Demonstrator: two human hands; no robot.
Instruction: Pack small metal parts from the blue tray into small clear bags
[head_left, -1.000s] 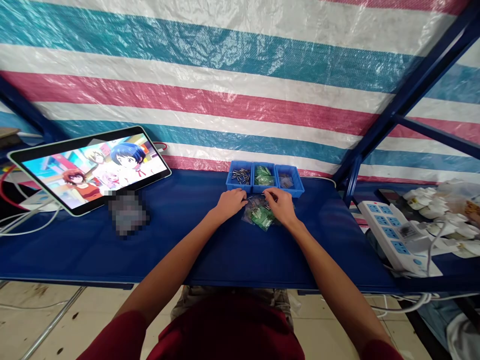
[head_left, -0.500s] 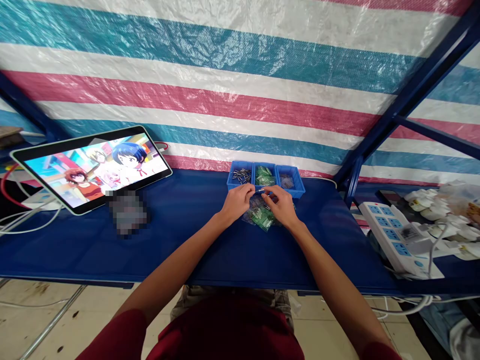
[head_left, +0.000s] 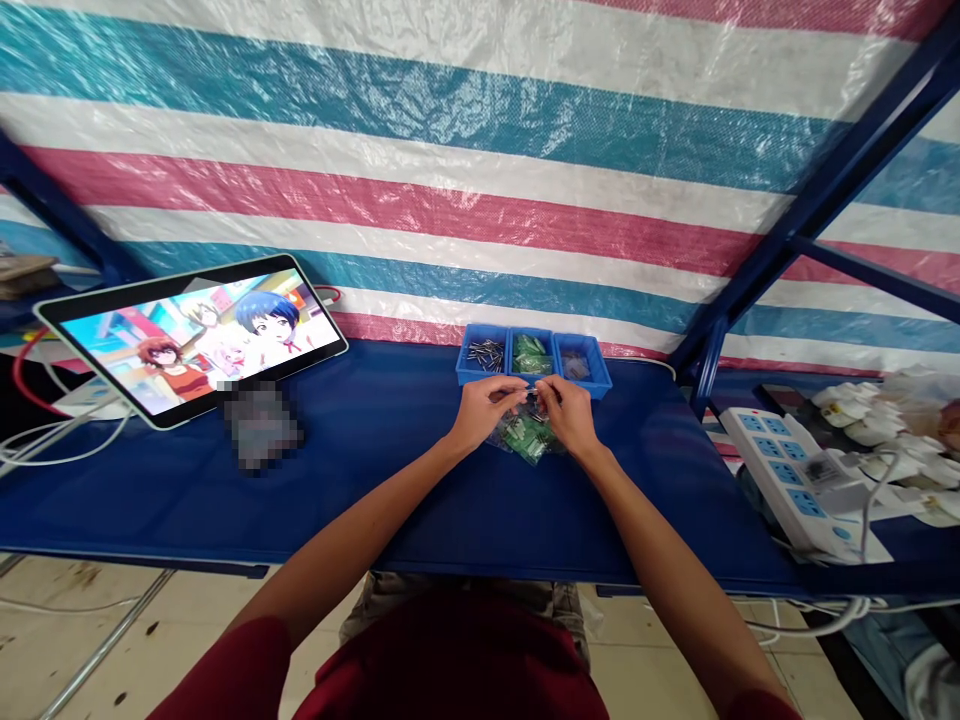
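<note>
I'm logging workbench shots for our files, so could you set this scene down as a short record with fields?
Left hand: fingertips drawn together; anything held is too small to tell
Right hand: close beside the left, fingers bent; grip unclear
Below hands: pile of small packets, some green
Beyond hands: three blue bins side by side
Left bin: thin metal pieces
Middle bin: green packets
Far left: lit tablet
Right: power strip
</note>
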